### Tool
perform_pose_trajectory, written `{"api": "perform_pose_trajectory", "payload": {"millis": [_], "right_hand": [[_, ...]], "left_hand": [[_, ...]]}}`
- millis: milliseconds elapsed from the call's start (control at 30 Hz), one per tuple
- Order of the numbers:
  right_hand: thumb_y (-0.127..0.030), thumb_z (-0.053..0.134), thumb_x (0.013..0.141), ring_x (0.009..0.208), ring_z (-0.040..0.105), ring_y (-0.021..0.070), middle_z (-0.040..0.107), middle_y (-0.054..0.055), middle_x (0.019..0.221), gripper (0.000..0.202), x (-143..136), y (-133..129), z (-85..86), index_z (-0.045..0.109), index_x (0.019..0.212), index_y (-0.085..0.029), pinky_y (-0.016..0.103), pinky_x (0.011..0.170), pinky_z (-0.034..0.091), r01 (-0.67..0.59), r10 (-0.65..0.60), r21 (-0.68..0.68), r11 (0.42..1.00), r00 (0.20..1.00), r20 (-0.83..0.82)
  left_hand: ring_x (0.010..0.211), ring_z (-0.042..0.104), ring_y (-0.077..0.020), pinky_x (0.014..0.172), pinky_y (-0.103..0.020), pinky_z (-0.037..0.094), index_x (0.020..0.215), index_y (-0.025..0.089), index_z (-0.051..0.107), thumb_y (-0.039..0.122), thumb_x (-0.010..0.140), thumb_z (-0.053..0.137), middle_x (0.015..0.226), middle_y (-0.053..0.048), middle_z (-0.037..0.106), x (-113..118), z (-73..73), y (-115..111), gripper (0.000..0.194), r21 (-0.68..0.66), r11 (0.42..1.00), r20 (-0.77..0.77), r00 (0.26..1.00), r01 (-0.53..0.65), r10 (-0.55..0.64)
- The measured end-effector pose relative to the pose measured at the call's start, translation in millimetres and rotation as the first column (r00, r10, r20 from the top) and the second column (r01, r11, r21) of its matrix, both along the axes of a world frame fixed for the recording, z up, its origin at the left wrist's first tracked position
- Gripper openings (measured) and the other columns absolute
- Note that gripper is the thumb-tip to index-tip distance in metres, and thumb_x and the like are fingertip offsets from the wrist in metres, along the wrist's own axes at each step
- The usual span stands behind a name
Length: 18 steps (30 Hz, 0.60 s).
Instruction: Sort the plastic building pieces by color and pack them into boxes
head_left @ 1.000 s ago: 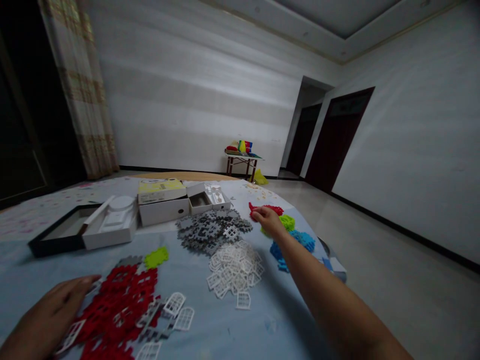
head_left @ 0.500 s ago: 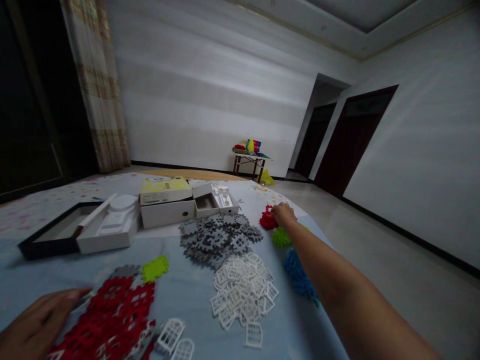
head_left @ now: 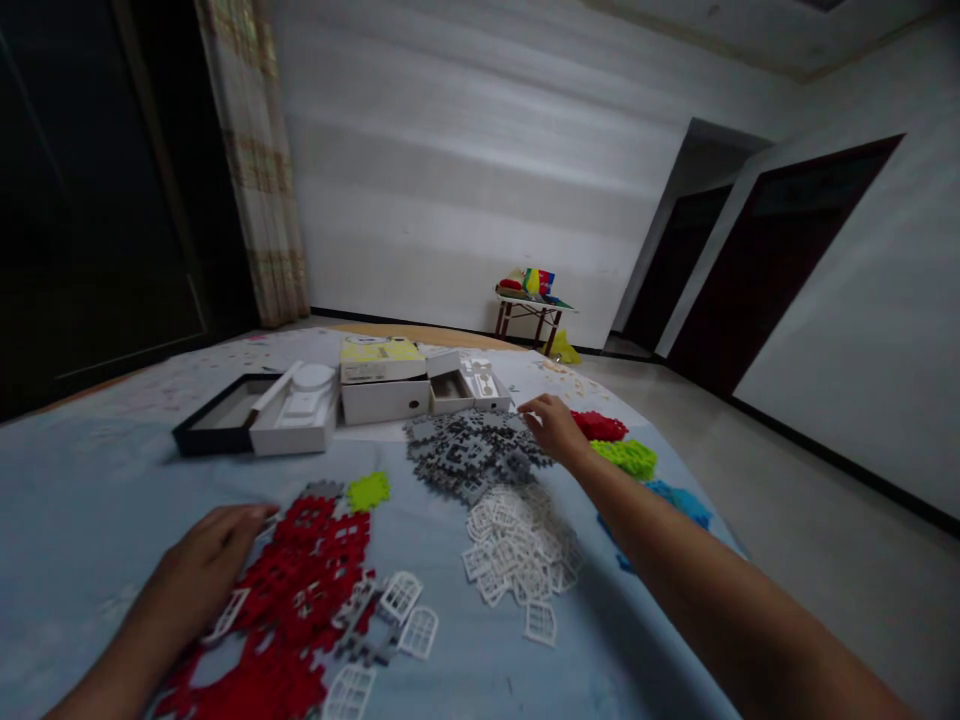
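Landmark: gray pile [head_left: 457, 455] of notched plates. Right hand [head_left: 553, 425]: half a second ago its fingers were on the red stack [head_left: 604, 426]; now they are off it and at the far right edge of the gray pile. The red stack, just right of the gray pile, shows more fully than before. Left hand [head_left: 214, 555]: much the same place as then, left of and nearer than the gray pile, beside the red pieces [head_left: 315, 555].

Hard to make out: the right forearm [head_left: 660, 525] covers part of the blue stack [head_left: 679, 498], right of and nearer than the gray pile. Red pieces run off the bottom edge. Right fingertips small and dim.

Grip, right: thumb and forefinger close to each other; cannot tell whether they meet or pinch a plate. Grip, left: fingers extended, lying close together; fingertips at a small white piece [head_left: 268, 524], contact unclear, and cannot tell if it is held. White window pieces [head_left: 517, 545] are heaped at the gray pile's near side.
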State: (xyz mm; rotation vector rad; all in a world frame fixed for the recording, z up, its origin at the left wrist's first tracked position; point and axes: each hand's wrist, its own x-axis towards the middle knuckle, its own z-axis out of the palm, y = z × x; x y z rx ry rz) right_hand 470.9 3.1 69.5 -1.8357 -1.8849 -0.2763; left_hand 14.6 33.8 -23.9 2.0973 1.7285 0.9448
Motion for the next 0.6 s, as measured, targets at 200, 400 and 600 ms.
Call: {"api": "perform_pose_trajectory", "payload": {"millis": [200, 400, 600], "right_hand": [[-0.019, 0.054, 0.081, 0.098, 0.052, 0.0195, 0.062, 0.007, 0.102, 0.021, -134, -5, -23.2, 0.065, 0.099, -0.021, 0.033, 0.087, 0.037, -0.5, 0.503, -0.145, 0.854, 0.864, -0.02], [-0.024, 0.058, 0.076, 0.105, 0.049, 0.0234, 0.057, 0.007, 0.117, 0.032, -192, 17, -40.6, 0.062, 0.108, -0.024, 0.037, 0.086, 0.037, -0.469, 0.498, -0.356, 0.809, 0.867, -0.01], [-0.023, 0.054, 0.08, 0.105, 0.046, 0.0246, 0.062, 0.006, 0.103, 0.015, -192, 12, -42.1, 0.066, 0.089, -0.022, 0.039, 0.084, 0.035, -0.417, 0.45, -0.341, 0.842, 0.893, 0.018]], "left_hand": [[0.097, 0.059, -0.0201, 0.091, -0.032, 0.043, 0.093, 0.017, 0.065, 0.049, 0.081, 0.031, 0.1, -0.008, 0.065, 9, 10.7, -12, 0.049, -0.015, 1.0, 0.031, 0.999, 0.022, -0.022], [0.093, 0.061, -0.019, 0.085, -0.029, 0.046, 0.089, 0.019, 0.067, 0.049, 0.08, 0.032, 0.096, -0.006, 0.067, 9, 8.7, -12, 0.047, 0.052, 0.998, 0.041, 0.999, 0.025, -0.027], [0.097, 0.059, -0.0195, 0.088, -0.029, 0.044, 0.094, 0.017, 0.066, 0.049, 0.081, 0.029, 0.101, -0.007, 0.066, 11, 12.5, -13, 0.051, 0.008, 1.0, 0.024, 1.0, 0.018, -0.019]]}}
